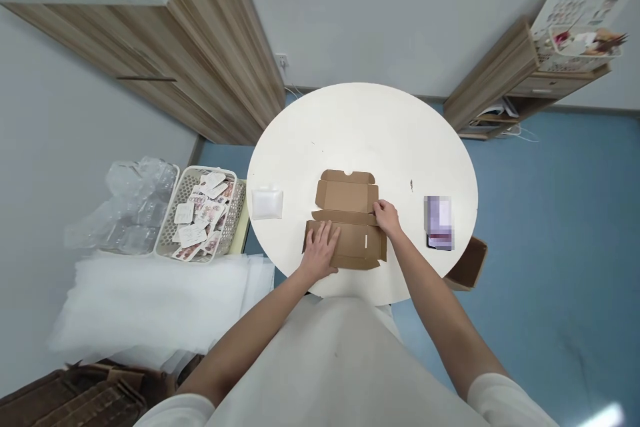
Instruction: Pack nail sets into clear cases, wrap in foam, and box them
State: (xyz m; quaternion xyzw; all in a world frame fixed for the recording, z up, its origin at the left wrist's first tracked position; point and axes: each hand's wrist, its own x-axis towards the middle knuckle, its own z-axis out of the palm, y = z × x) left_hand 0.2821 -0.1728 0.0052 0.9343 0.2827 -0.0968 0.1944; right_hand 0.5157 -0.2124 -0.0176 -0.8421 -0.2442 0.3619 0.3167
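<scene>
A flat, unfolded brown cardboard box (347, 197) lies on the near part of the round white table (360, 133). My left hand (320, 250) rests palm down with fingers spread on the box's near left panel. My right hand (387, 217) pinches a side flap at the box's right edge, about halfway up. The far panel with its tuck flap lies open toward the table's middle.
A small white packet (267, 203) lies left of the box. A phone (439, 221) sits at the right. Off the left edge stand a mesh basket of small cards (203, 213), clear plastic trays (133, 203) and white foam sheets (150, 303). A cardboard box (470, 263) sits on the floor.
</scene>
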